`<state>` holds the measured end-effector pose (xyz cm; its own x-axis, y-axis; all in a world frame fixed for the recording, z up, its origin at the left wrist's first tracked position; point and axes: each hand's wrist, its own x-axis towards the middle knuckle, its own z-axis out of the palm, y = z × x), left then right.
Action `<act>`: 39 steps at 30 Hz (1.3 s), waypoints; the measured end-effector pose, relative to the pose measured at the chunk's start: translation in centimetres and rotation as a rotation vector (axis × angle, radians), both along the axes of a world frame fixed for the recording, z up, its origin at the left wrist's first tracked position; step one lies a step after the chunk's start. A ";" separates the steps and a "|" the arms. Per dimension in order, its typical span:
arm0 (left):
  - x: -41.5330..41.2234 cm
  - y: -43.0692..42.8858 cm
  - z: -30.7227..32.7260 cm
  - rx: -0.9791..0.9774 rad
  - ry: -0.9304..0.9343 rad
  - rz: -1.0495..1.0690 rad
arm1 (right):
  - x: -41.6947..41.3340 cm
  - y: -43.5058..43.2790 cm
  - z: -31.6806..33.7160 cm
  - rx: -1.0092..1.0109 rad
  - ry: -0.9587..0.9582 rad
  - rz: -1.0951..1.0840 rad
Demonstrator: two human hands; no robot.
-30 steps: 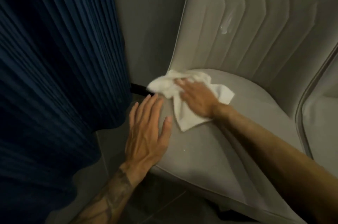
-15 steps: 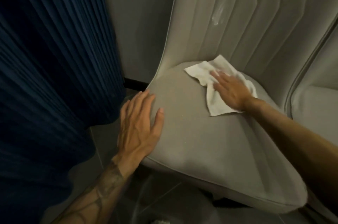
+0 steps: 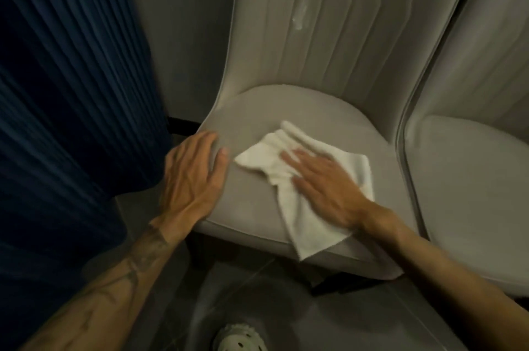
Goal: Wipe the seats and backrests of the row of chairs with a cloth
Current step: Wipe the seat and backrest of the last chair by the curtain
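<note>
The white cloth (image 3: pixel 289 178) is pressed onto the near half of the seat (image 3: pixel 286 110) under the straight fingers of the right hand (image 3: pixel 323 187), the left hand (image 3: pixel 191 178) is laid flat on its left edge, and the smeared backrest (image 3: pixel 343 35) and right-hand chair (image 3: pixel 472 164) seem yet to be wiped

Cloth (image 3: pixel 289 207): white, crumpled, on the front half of the seat (image 3: pixel 286 110), one corner hanging over the front edge, pressed flat under the right hand (image 3: pixel 326 187).
Chair (image 3: pixel 257 64): pale grey upholstery, rounded seat, tall backrest (image 3: pixel 357 35) with wavy vertical stitching and a whitish smear.
Second chair (image 3: pixel 472 164): matching, just beside it.
</note>
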<state>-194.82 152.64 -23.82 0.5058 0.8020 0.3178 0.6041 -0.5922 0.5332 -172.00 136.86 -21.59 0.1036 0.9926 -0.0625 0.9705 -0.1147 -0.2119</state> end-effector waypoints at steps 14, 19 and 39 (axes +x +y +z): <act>-1.5 1.6 1.4 -0.362 -0.134 -0.159 | -8.7 1.1 -0.6 0.034 -0.023 0.221; -0.2 0.9 2.0 -0.234 0.066 -0.134 | 0.8 -10.0 0.2 0.023 -0.077 -0.137; 1.0 0.5 1.6 -0.190 0.080 -0.045 | 12.0 11.9 0.0 0.041 -0.118 -0.557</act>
<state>-193.84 153.14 -22.21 0.5598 0.8199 0.1198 0.6245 -0.5125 0.5894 -160.02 148.80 -21.56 0.6162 0.7874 0.0184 0.7831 -0.6100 -0.1212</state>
